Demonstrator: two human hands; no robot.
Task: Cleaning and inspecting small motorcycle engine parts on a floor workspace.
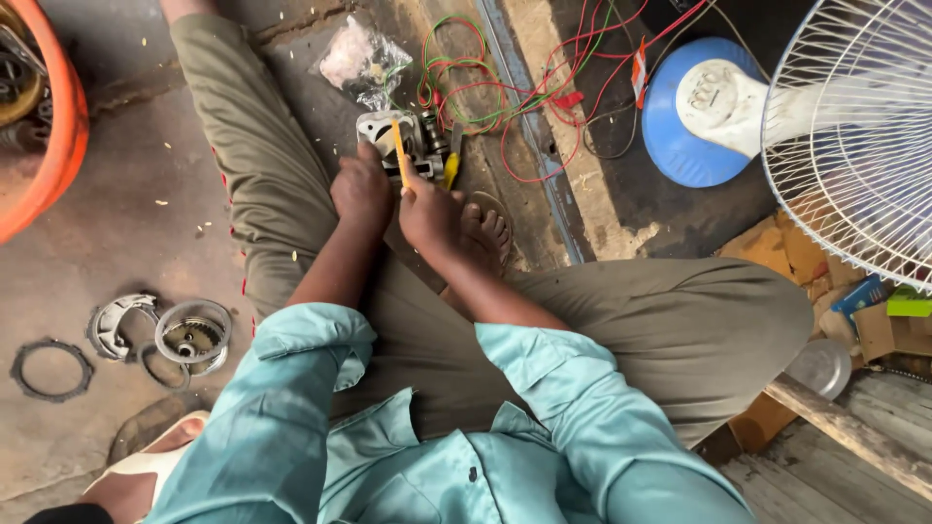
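Note:
A grey metal engine part (388,131) lies on the floor between my legs. My left hand (361,189) rests against its near side and steadies it. My right hand (427,215) grips a tool with an orange-yellow handle (399,153) that points up into the part. A second tool with a yellow handle (451,170) lies just right of the part. My bare foot (485,233) sits directly behind my right hand.
A tangle of red and green wires (505,92) and a plastic bag (361,60) lie beyond the part. A white fan with a blue base (704,112) stands at right. Round clutch parts (189,335) and a ring (50,369) lie at left. An orange tub (58,126) fills the upper-left corner.

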